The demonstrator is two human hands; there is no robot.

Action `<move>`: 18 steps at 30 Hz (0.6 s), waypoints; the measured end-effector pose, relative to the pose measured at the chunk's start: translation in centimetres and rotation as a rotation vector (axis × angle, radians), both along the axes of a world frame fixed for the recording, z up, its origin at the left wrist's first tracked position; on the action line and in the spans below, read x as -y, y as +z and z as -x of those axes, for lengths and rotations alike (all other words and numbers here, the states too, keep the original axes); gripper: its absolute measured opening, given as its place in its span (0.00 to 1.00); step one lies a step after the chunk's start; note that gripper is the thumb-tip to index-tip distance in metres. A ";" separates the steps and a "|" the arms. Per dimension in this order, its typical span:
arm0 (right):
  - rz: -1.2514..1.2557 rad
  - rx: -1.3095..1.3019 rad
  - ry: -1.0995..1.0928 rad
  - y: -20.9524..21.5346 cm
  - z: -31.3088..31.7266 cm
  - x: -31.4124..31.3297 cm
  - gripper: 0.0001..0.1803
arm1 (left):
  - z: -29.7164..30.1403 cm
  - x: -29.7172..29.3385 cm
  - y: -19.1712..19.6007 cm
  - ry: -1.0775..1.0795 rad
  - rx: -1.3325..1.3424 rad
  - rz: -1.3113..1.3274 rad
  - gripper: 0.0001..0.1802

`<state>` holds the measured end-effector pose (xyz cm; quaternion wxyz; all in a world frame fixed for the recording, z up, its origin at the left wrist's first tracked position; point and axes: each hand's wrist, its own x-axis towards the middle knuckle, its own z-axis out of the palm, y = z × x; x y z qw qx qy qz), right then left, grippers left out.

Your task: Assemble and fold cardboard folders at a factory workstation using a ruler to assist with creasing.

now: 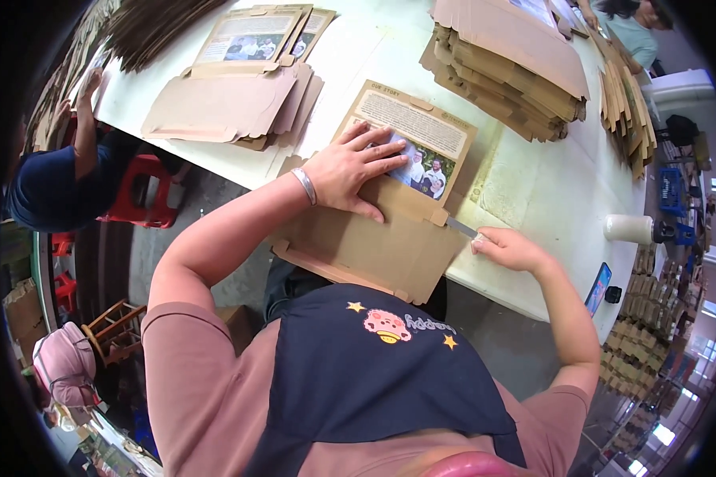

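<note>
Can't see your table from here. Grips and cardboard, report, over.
Left grip spread on cardboard. Right grip holding blade, tip at cardboard's edge. Left grip partly covering photo.

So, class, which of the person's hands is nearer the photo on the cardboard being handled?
Left. The left hand lies on the cardboard, partly over the photo; the right hand is beyond the photo's lower right, holding a thin tool.

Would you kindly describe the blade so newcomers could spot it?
At the near edge of the white table, find the cardboard sheet under the left hand. At its right edge, the right hand holds the blade, narrow and grey, unlike the brown sheet.
</note>
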<state>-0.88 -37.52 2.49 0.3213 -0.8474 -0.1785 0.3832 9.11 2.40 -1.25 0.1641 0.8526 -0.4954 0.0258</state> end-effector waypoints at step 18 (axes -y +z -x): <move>0.170 0.440 -0.632 -0.8 4.7 -3.4 0.12 | -2.5 -0.8 3.1 0.439 -1.308 1.745 0.24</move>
